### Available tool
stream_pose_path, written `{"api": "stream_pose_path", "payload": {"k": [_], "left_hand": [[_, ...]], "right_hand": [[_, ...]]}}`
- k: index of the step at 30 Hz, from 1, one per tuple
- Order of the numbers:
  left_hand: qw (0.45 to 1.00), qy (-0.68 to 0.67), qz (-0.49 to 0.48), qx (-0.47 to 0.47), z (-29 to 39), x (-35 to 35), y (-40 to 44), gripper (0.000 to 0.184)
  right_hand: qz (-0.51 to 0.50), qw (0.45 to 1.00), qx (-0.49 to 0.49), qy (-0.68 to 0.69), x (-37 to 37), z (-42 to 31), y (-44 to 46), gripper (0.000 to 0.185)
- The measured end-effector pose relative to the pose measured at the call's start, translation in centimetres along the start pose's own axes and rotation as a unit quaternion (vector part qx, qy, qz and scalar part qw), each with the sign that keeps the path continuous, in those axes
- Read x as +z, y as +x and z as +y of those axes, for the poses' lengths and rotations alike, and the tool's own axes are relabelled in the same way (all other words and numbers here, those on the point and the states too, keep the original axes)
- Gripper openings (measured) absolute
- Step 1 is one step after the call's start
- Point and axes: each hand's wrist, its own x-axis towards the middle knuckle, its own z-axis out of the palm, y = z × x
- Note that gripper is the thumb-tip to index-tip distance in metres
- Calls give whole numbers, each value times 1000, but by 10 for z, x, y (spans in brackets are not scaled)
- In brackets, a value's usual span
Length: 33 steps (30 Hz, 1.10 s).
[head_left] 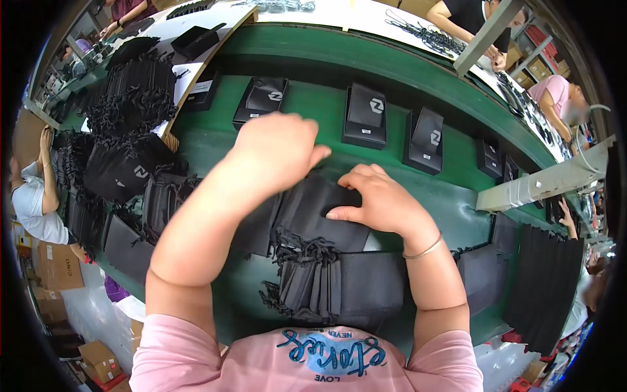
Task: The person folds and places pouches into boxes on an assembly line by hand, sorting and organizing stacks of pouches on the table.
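My right hand [382, 199] is over a flat black drawstring pouch [313, 206], thumb and fingers apart. Its fingertips are at the pouch's right side; whether they press on it I cannot tell. My left hand [277, 150] is raised to the upper left of that pouch, in front of an open black box [245, 116] with a logo pouch [266, 95] in it. Its fingers curl down out of sight and are slightly blurred, with the thumb pointing right. Nearer my body lies a bundle of black drawstring pouches [310, 284] with knotted cords, beside a flat pouch [372, 282].
Along the green conveyor [313, 108] sit several black boxes, such as one with a logo pouch [366, 114]. Piles of black pouches [134, 91] are heaped at left. A metal post [545, 176] stands at right. Co-workers sit around, one in a black shirt [467, 16].
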Motion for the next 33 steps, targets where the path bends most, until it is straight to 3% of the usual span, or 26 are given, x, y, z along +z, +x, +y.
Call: {"api": "stream_pose_path", "payload": {"k": [6, 10, 11, 13, 15, 17, 20, 21, 25, 31, 33], "left_hand": [[999, -43, -11, 3, 12, 30, -49, 34], [978, -70, 185, 68, 2, 49, -47, 28], [978, -67, 187, 67, 1, 46, -46, 28], [958, -232, 115, 121, 0, 38, -44, 25], [904, -390, 36, 173, 2, 30, -43, 25], [924, -344, 75, 149, 13, 24, -51, 26], [959, -199, 185, 75, 40, 20, -66, 28], [959, -199, 186, 76, 43, 22, -64, 28], [903, -56, 325, 275, 50, 41, -57, 28], [892, -194, 345, 221, 53, 42, -52, 31], [905, -248, 297, 174, 45, 38, -49, 35]], "right_hand": [[-22, 999, 34, 27, 3, 3, -3, 24], [-21, 989, 84, 118, -26, -2, -6, 20], [-20, 990, 80, 118, -34, -4, -6, 20], [-42, 981, 58, 183, -54, -11, -9, 15], [-65, 966, 37, 246, -64, -14, -13, 11], [-25, 946, 72, 314, -54, -12, -10, 11], [91, 842, 175, 502, -31, -9, -5, 14], [92, 843, 174, 501, -28, -8, -5, 14], [71, 746, 130, 650, -23, -8, -6, 20], [81, 759, 160, 625, -26, -3, -10, 18], [24, 770, 143, 622, -36, -9, -12, 14]]}}
